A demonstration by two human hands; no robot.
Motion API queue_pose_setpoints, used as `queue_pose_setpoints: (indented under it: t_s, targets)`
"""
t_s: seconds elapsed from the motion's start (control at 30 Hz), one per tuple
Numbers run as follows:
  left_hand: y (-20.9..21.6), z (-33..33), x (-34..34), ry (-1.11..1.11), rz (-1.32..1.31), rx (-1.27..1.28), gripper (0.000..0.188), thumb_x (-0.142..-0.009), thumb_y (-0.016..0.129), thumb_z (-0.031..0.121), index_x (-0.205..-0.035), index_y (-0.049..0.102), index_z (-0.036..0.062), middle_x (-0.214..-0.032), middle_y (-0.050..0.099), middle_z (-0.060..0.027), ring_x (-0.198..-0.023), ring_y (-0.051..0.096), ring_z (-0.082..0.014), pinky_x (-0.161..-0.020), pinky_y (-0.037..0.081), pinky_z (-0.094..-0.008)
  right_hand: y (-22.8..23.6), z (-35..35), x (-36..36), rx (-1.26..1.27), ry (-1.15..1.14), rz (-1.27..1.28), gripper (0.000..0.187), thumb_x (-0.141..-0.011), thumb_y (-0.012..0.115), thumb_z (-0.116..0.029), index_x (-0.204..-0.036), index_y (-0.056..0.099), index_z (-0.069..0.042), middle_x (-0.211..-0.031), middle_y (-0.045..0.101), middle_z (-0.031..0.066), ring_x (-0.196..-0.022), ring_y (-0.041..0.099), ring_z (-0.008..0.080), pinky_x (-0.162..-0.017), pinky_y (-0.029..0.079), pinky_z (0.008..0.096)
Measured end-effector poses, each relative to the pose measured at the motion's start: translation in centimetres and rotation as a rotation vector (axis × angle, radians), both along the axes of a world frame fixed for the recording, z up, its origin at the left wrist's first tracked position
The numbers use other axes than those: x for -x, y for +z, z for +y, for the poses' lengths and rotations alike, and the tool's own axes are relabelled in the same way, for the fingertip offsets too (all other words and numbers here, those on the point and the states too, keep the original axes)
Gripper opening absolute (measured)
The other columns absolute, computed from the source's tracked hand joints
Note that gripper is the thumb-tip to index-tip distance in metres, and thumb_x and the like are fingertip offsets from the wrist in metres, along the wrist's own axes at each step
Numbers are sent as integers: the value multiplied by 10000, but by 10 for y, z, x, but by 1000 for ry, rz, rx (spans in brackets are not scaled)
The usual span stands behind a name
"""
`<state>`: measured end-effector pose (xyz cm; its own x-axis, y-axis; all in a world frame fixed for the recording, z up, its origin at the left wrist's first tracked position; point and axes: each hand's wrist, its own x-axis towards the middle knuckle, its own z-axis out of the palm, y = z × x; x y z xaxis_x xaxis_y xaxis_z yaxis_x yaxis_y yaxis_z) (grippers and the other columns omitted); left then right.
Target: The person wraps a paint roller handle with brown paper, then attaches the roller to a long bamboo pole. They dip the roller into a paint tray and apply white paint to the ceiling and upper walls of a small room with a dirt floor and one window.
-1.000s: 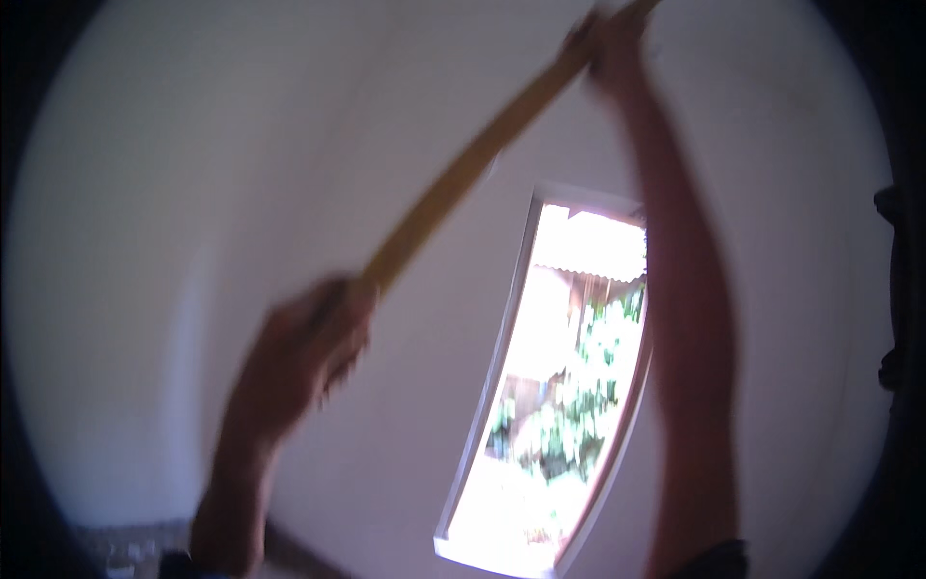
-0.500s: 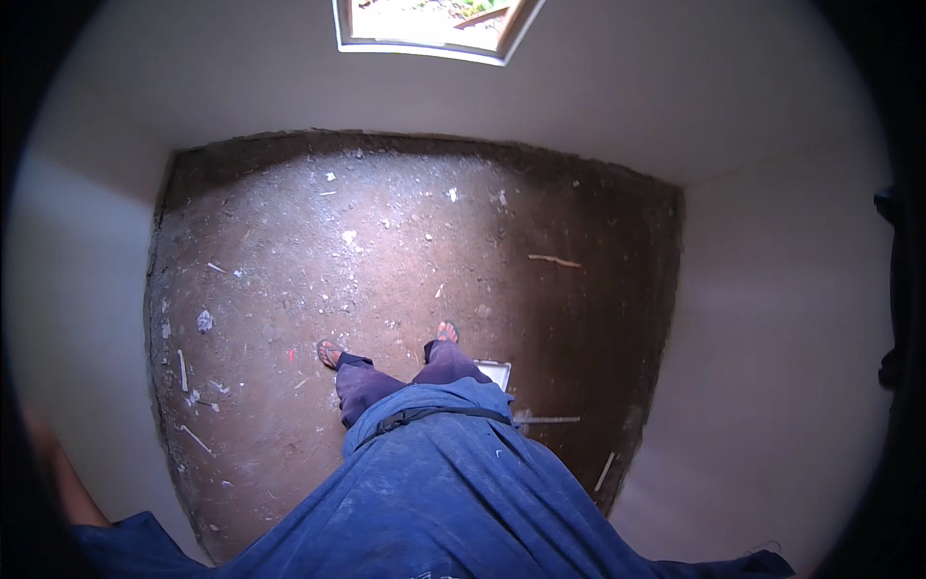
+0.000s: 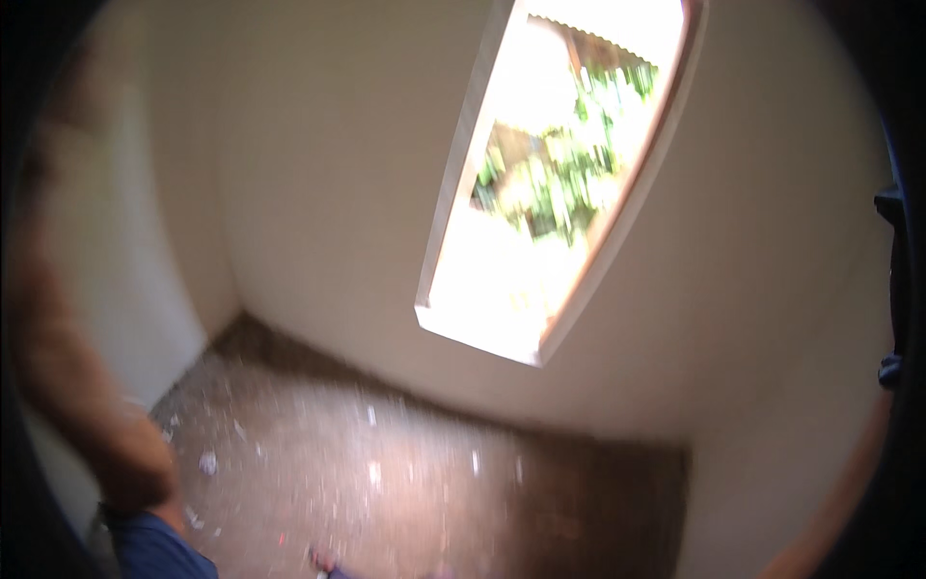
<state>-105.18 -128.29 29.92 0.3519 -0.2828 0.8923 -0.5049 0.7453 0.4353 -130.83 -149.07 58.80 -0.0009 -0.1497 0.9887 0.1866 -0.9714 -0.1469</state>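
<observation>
at far left, lifted along the rim: a bare left forearm (image 3: 43, 289), heavily blurred, bent above a blue sleeve (image 3: 159, 545). near the top left, a smeared shape, probably the left hand (image 3: 82, 82). left fingers: cannot tell whether open or closed, and nothing recognisable in them. nearest to this arm, upright behind it, the pale left wall (image 3: 135, 270); touching or apart, impossible to judge. at far right, only a slice of right forearm (image 3: 839, 492), slanting up into the dark rim; right hand beyond the view, grip unknown.

possible trouble, as a judgement: at left, knuckles scraped on the wall, because of an arm raised so close to it; lower down, a stumble on loose scraps, because of poor attention to the feet; at right, an unseen knock, because of a hand outside the view.

below, from left to right: a brown, gritty floor (image 3: 328, 449) with a crumpled white scrap (image 3: 207, 463), a tiny red fragment (image 3: 282, 538) and a blurred foot (image 3: 323, 560) at the lower edge. behind, a plain window wall (image 3: 338, 222), a tilted pale window frame (image 3: 465, 164), bright green foliage (image 3: 569, 174) outside, then a shadowed right wall (image 3: 781, 425).
</observation>
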Motion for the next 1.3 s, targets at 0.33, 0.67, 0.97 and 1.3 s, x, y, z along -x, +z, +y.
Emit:
queue_pose_setpoints:
  t_s: [0.33, 0.67, 0.97, 1.3]
  targets:
    - [-14, -14, -155, -275, 224, -34, 548, -882, 693, 600, -986, 644, 64, -607, 527, 26, -433, 403, -35, -379, 300, -206, 52, 127, -268, 37, 214, 126, 963, -975, 505, -70, -1547, -227, -324, -1004, 556, 158, -630, 615, 242, -557, 604, 418]
    - [-85, -14, -262, -122, 509, -92, 476, -921, 722, 404, -1103, 625, -24, -572, 511, -5, -413, 408, -50, -366, 303, -214, -11, 140, -414, 1, 296, 286, 900, -945, 438, -55, -1564, -193, -222, -820, 591, 165, -502, 609, 222, -470, 600, 372]
    - [-79, -23, -269, -164, 449, -73, 449, -945, 681, 443, -1092, 660, 19, -578, 497, 4, -394, 403, -57, -341, 301, -224, -5, 125, -446, -31, 301, 326, 884, -938, 426, -51, -1561, -186, -190, -780, 615, 162, -518, 637, 232, -468, 602, 360]
    - [-78, -31, -303, 44, 405, -99, 412, -952, 684, 419, -1070, 659, 24, -564, 490, 1, -408, 438, -55, -335, 327, -226, -7, 126, -451, -65, 383, 306, 865, -963, 427, -66, -1572, -170, -216, -729, 591, 137, -498, 621, 234, -473, 590, 377]
